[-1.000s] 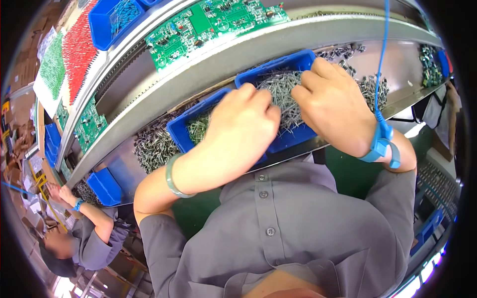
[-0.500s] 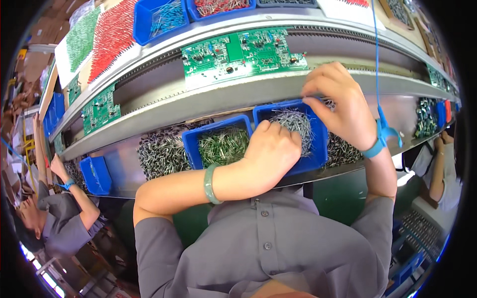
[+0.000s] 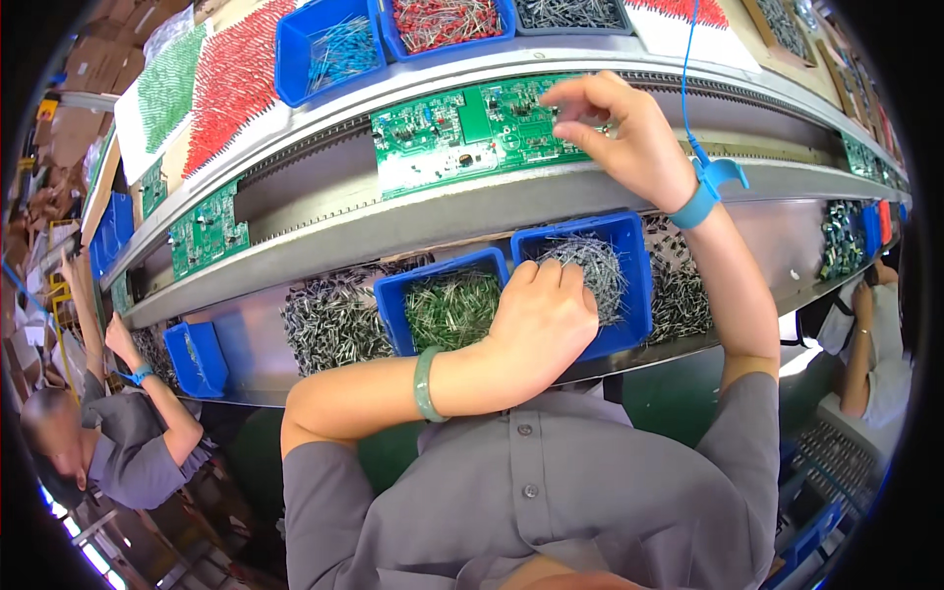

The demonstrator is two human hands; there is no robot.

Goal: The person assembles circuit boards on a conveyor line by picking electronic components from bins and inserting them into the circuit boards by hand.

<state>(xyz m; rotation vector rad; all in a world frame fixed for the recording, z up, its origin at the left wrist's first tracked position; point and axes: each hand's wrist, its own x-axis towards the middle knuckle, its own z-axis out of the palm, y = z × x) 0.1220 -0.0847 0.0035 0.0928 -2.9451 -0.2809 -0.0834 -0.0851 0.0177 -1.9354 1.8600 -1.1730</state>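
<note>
My left hand [image 3: 546, 313], with a green bangle on its wrist, rests at the near left part of a blue bin [image 3: 637, 320] of thin grey-leaded components [image 3: 595, 270]. Its fingers are curled closed, and whatever they hold is hidden. My right hand [image 3: 629, 138], wearing a blue wrist strap [image 3: 698, 202] with a cord, hovers over the right end of a green circuit board [image 3: 472, 138] on the rail track. Thumb and forefinger are bent and apart, and no part shows between them. Left of that bin is another blue bin [image 3: 388, 305], holding green components [image 3: 450, 305].
Heaps of loose leaded parts [image 3: 334, 315] lie beside the bins. Metal rails [image 3: 324, 241] cross in front, carrying another board [image 3: 208, 231]. Behind stand bins of blue parts [image 3: 344, 49] and red parts [image 3: 442, 22]. A co-worker [image 3: 147, 442] sits at left, another person [image 3: 865, 344] at right.
My right hand has moved left and away from me, from the rail's near edge to over the board, its thumb and forefinger wider apart. My left hand stays at the bin, fingers curled.
</note>
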